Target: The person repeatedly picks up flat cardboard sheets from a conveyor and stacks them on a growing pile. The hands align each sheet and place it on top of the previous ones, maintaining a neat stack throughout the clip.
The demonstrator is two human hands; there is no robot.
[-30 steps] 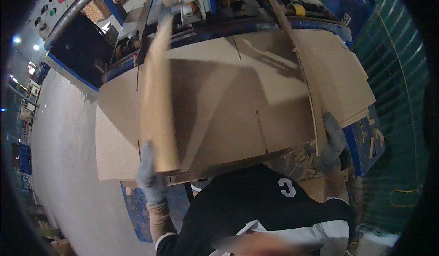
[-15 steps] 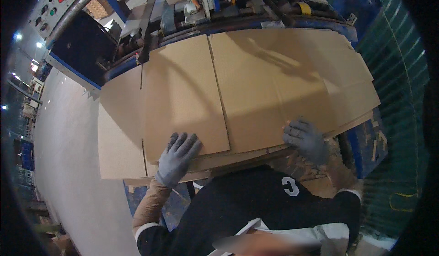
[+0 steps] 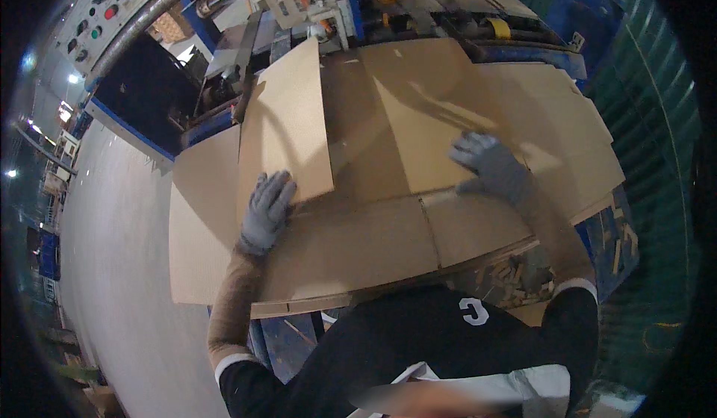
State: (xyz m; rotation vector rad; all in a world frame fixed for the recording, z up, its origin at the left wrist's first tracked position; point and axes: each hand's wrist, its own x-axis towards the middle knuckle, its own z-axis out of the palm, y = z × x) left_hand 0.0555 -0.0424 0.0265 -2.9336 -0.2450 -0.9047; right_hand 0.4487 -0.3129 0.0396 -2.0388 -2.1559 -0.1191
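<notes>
A brown cardboard sheet (image 3: 426, 134) with cut flaps lies on top of a stack of similar cardboard sheets (image 3: 351, 246). Its left panel (image 3: 291, 119) is tilted up from the rest. At that panel's near left edge, my left hand (image 3: 267, 215), in a grey glove, rests with fingers stretched out; the thumb is hidden. My right hand (image 3: 494, 168), gloved alike, lies on the sheet's near right part with its fingers spread. Both hands are open and press against the cardboard.
Beyond the stack stands a machine with rollers and a metal head (image 3: 321, 4). A control panel (image 3: 101, 22) with buttons is at the far left, above a dark blue cabinet (image 3: 138, 82). Cardboard scraps (image 3: 515, 280) lie below on the right, near a green corrugated wall (image 3: 657, 194).
The top sheet has slid away from me toward the machine, baring the sheets beneath. Its left panel has risen. Both my hands have moved forward with it.
</notes>
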